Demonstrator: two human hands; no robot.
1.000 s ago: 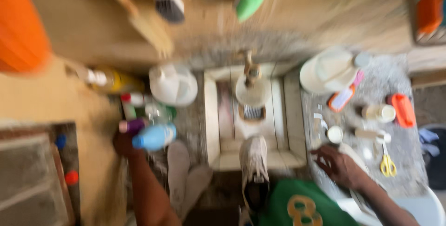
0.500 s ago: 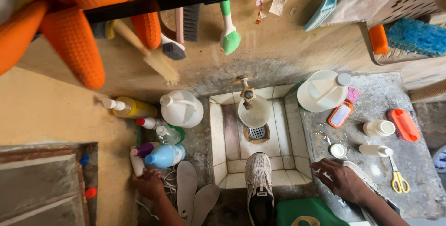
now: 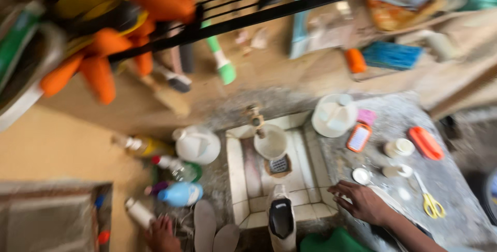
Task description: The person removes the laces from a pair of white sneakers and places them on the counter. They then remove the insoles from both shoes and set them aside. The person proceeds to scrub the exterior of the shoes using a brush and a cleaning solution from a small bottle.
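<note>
The person looks down at a small tiled wash basin [image 3: 248, 179] set into the floor, with a tap [image 3: 254, 117] over a white bowl [image 3: 271, 142] so water can fall into it. A white shoe [image 3: 281, 216] sits on the front rim of the basin, toe pointing at the drain, close to the water for a wash. The right hand [image 3: 362, 200] lies flat on the grey counter [image 3: 455, 179], its fingers [image 3: 344, 190] spread out and loose, gripping nothing; it seems to prop the person up while they lean over. The left hand [image 3: 161, 234] is low by the bottles, next to a small white bottle [image 3: 139, 211] and a blue bottle [image 3: 181, 194]. The picture is too blurry there to tell if those fingers grip anything. Two insoles [image 3: 215, 228] lie on the floor beside the basin, out of the shoe. Yellow scissors [image 3: 432, 205] and little lids rest on the counter, near the right hand. Brushes and orange gloves [image 3: 98, 71] hang above, likely to dry.
</note>
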